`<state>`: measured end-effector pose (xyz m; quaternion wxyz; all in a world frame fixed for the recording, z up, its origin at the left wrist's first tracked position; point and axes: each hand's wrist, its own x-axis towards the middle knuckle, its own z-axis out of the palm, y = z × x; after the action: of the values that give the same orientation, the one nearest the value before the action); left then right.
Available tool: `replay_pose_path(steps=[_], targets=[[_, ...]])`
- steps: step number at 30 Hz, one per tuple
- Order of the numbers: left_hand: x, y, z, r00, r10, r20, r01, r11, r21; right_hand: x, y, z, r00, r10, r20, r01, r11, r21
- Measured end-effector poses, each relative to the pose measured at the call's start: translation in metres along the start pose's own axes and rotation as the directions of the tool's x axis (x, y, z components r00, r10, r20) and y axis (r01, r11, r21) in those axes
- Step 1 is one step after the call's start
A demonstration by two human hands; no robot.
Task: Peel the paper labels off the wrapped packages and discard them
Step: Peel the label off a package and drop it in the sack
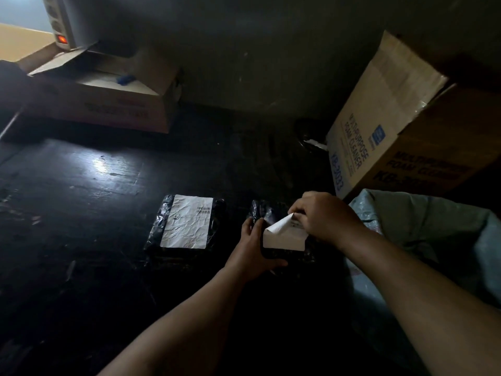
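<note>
Two black plastic-wrapped packages lie on a dark table. The left package (157, 226) carries a flat, crinkled white paper label (187, 221) with a barcode. On the right package (260, 210), a white label (282, 237) is partly lifted, its top edge folded back toward me. My right hand (325, 218) pinches that lifted edge. Gripping the package's left side, my left hand (254, 245) holds it against the table.
A cardboard box marked "Multipurpose Foam Cleaner" (393, 126) stands at the right. A grey-green bag (433, 234) lies open below it. Another open cardboard box (108, 99) sits at the back left, beside a power strip with a lit red switch (61, 39).
</note>
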<state>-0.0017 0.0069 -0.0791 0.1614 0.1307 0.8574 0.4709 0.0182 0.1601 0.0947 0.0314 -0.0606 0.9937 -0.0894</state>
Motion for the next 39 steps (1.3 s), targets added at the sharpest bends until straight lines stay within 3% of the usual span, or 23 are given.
replay_pose_path(steps=[9,14,16,23,27,31,35,39], targets=[[-0.001,-0.004,0.003,1.0,0.009,0.002,-0.009,1.0,0.023,-0.013,0.007,-0.016,1.0,-0.024,0.004,0.024,0.999,0.039],[-0.001,-0.005,0.004,1.0,0.001,0.01,-0.001,0.999,0.045,-0.016,0.017,-0.051,0.958,0.023,-0.286,0.02,0.989,0.147],[-0.001,-0.002,0.002,1.0,-0.014,0.028,0.012,0.997,0.077,-0.017,0.019,-0.071,0.945,0.009,-0.328,0.037,0.99,0.134],[0.0,0.022,-0.007,0.996,-0.053,0.076,0.029,0.958,0.284,-0.035,0.023,-0.074,0.964,0.012,-0.267,0.012,0.996,0.088],[0.0,0.034,-0.011,0.988,-0.106,0.113,0.053,0.916,0.397,-0.048,0.032,-0.077,0.967,0.099,-0.235,-0.066,0.988,0.141],[-0.002,0.053,-0.012,0.999,0.031,0.036,-0.045,0.843,0.536,-0.067,0.048,-0.095,0.96,0.151,-0.238,-0.129,0.986,0.105],[0.001,0.099,0.013,0.955,0.295,-0.003,-0.247,0.804,0.542,-0.095,0.083,-0.12,0.934,0.214,-0.286,-0.211,0.977,0.042],[0.003,0.156,0.054,0.879,0.466,0.102,-0.439,0.707,0.554,-0.129,0.128,-0.142,0.894,0.314,-0.319,-0.336,0.942,-0.017]])
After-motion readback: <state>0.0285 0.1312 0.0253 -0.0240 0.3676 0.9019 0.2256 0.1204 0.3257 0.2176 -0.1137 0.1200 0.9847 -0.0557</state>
